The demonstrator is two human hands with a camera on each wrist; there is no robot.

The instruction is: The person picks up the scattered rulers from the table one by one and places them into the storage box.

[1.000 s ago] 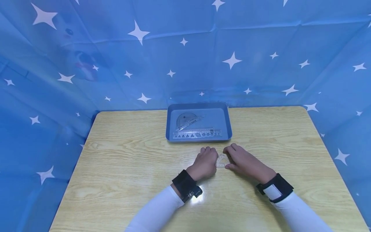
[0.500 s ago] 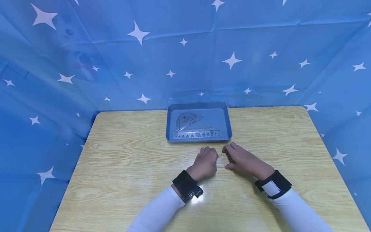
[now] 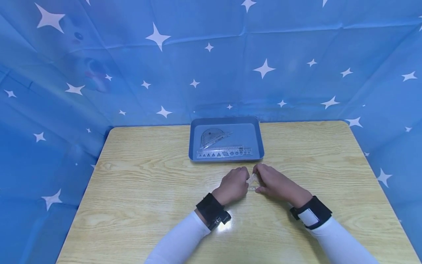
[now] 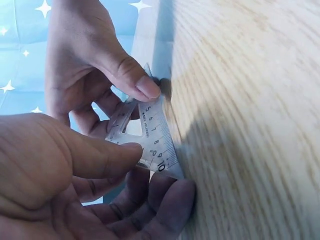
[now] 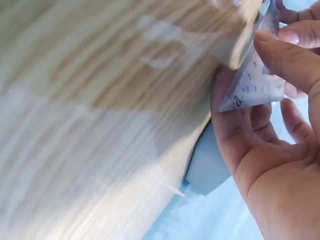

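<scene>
A small clear plastic set square (image 3: 252,183) with printed scales is held between both hands, just in front of the tray. In the left wrist view, my left hand (image 4: 45,170) pinches one end of the set square (image 4: 161,132), its thumb on the face and its fingers behind. My right hand (image 3: 280,185) grips the other end between thumb and fingers. The right wrist view has the set square (image 5: 255,80) tilted up, a corner at my right hand's (image 5: 280,170) index finger. In the head view, my left hand (image 3: 232,186) covers part of it.
Behind the hands, a blue tray (image 3: 250,134) stands near the table's back edge. It holds a clear protractor (image 3: 208,135), another clear triangular piece (image 3: 219,138) and a clear stencil ruler (image 3: 225,154). The wood-grain table (image 3: 141,190) meets a starred blue cloth (image 3: 224,88) behind.
The set square has turned slightly between the hands, and less of it shows in the head view. My left hand has shifted a little to the right. The tray has not moved.
</scene>
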